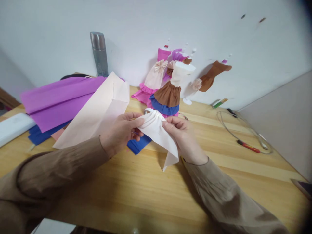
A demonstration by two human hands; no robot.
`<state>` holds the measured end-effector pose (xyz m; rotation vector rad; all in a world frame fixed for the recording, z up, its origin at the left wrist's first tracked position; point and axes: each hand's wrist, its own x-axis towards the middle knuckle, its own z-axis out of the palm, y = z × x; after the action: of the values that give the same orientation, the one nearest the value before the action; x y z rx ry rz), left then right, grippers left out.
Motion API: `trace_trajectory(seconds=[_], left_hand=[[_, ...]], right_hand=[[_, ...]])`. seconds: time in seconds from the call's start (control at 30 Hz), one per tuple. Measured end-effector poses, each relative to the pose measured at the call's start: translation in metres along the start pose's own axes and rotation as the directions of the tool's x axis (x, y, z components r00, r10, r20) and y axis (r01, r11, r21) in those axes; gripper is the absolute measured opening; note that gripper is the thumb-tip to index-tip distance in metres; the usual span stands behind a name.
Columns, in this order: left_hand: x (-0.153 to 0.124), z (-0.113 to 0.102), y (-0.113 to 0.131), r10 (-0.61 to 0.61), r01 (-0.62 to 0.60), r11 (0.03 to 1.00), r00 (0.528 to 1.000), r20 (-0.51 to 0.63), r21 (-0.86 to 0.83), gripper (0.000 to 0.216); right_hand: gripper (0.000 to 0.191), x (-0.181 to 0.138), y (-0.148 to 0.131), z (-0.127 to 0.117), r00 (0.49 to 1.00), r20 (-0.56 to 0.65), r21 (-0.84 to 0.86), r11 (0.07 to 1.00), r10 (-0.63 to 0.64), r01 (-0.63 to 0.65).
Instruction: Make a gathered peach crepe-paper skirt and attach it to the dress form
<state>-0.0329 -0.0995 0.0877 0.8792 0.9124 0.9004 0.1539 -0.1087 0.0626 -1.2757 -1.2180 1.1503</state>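
Between my two hands hangs a piece of white crepe paper (159, 133), its top edge gathered into small pleats and its lower corner drooping above the table. My left hand (122, 131) pinches the gathered edge at its left end, thumb on top. At the right end of the pleats, my right hand (182, 135) grips the same paper between thumb and fingers. Partly hidden under it lies a blue folded paper piece (138, 144). Just behind stands a small dress form in a white top (180, 73) with a brown ruffled skirt (168, 94) over a blue layer.
Purple paper (60, 97) and a large pale sheet (97, 110) lie left, near a steel flask (99, 53). More paper-dressed forms, one in pink (163, 54) and one in brown (213, 76), stand along the wall. A cable (226, 130) and a red-handled tool (248, 146) lie right.
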Motion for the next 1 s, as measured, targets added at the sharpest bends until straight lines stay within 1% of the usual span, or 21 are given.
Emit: trace_trajectory(seconds=[0.07, 0.1, 0.13, 0.17, 0.2, 0.23, 0.27, 0.3, 0.33, 0.37, 0.4, 0.43, 0.47, 0.5, 0.53, 0.6, 0.7, 0.77, 0.87, 0.93, 1.0], left_hand=[[0.0, -0.002, 0.0, -0.015, 0.015, 0.999, 1.0, -0.013, 0.029, 0.011], [0.001, -0.003, 0.001, 0.005, -0.003, 0.999, 0.999, -0.046, 0.046, 0.012], [0.002, -0.005, 0.002, 0.064, -0.057, 0.996, 0.993, -0.1, 0.072, 0.015], [0.003, -0.007, 0.004, 0.166, -0.148, 0.982, 0.972, -0.165, 0.117, 0.016], [0.004, -0.01, 0.007, 0.301, -0.259, 0.945, 0.927, -0.223, 0.199, 0.016], [0.005, -0.012, 0.011, 0.452, -0.372, 0.873, 0.859, -0.24, 0.315, 0.014], [0.005, -0.014, 0.016, 0.587, -0.463, 0.769, 0.785, -0.199, 0.441, 0.014], [0.005, -0.015, 0.021, 0.668, -0.516, 0.649, 0.738, -0.093, 0.559, 0.014], [0.005, -0.017, 0.026, 0.688, -0.549, 0.542, 0.724, 0.039, 0.636, 0.013], [0.004, -0.018, 0.03, 0.645, -0.56, 0.478, 0.747, 0.163, 0.676, 0.016], [0.004, -0.018, 0.034, 0.551, -0.553, 0.458, 0.791, 0.267, 0.696, 0.022], [0.004, -0.019, 0.036, 0.428, -0.538, 0.465, 0.832, 0.353, 0.703, 0.028], [0.004, -0.019, 0.036, 0.292, -0.511, 0.486, 0.86, 0.419, 0.709, 0.034], [0.005, -0.019, 0.036, 0.167, -0.485, 0.51, 0.866, 0.472, 0.71, 0.039], [0.006, -0.019, 0.034, 0.068, -0.468, 0.535, 0.854, 0.516, 0.703, 0.041], [0.008, -0.018, 0.03, -0.041, -0.444, 0.586, 0.819, 0.572, 0.678, 0.041], [0.01, -0.017, 0.024, -0.094, -0.41, 0.637, 0.799, 0.593, 0.653, 0.036], [0.011, -0.017, 0.023, -0.122, -0.393, 0.636, 0.799, 0.589, 0.664, 0.034], [0.013, -0.018, 0.026, -0.143, -0.383, 0.634, 0.796, 0.588, 0.672, 0.03], [0.014, -0.019, 0.029, -0.133, -0.383, 0.656, 0.79, 0.599, 0.651, 0.03], [0.014, -0.02, 0.033, -0.117, -0.379, 0.689, 0.783, 0.611, 0.617, 0.029]], right_hand=[[0.03, 0.0, 0.0, -0.001, 1.0, 0.006, 0.004, 1.0, -0.003, 0.003], [0.03, 0.0, 0.0, -0.001, 1.0, 0.013, 0.005, 1.0, -0.006, 0.006], [0.03, 0.0, 0.0, -0.002, 1.0, 0.021, 0.0, 1.0, -0.008, 0.008], [0.03, 0.0, -0.001, -0.002, 0.999, 0.034, -0.017, 1.0, -0.013, 0.013], [0.03, -0.001, -0.001, -0.002, 0.998, 0.053, -0.049, 0.999, -0.021, 0.023], [0.029, -0.002, -0.002, -0.002, 0.997, 0.076, -0.092, 0.995, -0.034, 0.041], [0.028, -0.003, -0.003, -0.002, 0.993, 0.103, -0.142, 0.988, -0.051, 0.065], [0.027, -0.004, -0.005, -0.002, 0.988, 0.134, -0.19, 0.977, -0.07, 0.095], [0.025, -0.005, -0.006, -0.002, 0.982, 0.167, -0.234, 0.964, -0.091, 0.129], [0.023, -0.006, -0.008, -0.001, 0.973, 0.2, -0.273, 0.948, -0.113, 0.166], [0.021, -0.007, -0.01, -0.001, 0.964, 0.231, -0.309, 0.929, -0.132, 0.201], [0.019, -0.008, -0.011, 0.0, 0.954, 0.262, -0.346, 0.908, -0.146, 0.234], [0.017, -0.009, -0.013, 0.0, 0.944, 0.292, -0.382, 0.886, -0.153, 0.262], [0.016, -0.01, -0.014, 0.0, 0.936, 0.317, -0.413, 0.866, -0.155, 0.283], [0.016, -0.011, -0.014, 0.0, 0.928, 0.34, -0.437, 0.848, -0.152, 0.299], [0.016, -0.012, -0.014, 0.0, 0.918, 0.37, -0.458, 0.832, -0.143, 0.314], [0.018, -0.011, -0.014, -0.001, 0.919, 0.371, -0.451, 0.839, -0.136, 0.306], [0.02, -0.011, -0.016, -0.003, 0.92, 0.377, -0.432, 0.858, -0.11, 0.28], [0.026, -0.013, -0.024, -0.008, 0.904, 0.42, -0.399, 0.878, -0.082, 0.265], [0.029, -0.018, -0.032, -0.01, 0.897, 0.418, -0.426, 0.841, -0.144, 0.334], [0.03, -0.026, -0.04, -0.01, 0.882, 0.394, -0.489, 0.753, -0.26, 0.44]])
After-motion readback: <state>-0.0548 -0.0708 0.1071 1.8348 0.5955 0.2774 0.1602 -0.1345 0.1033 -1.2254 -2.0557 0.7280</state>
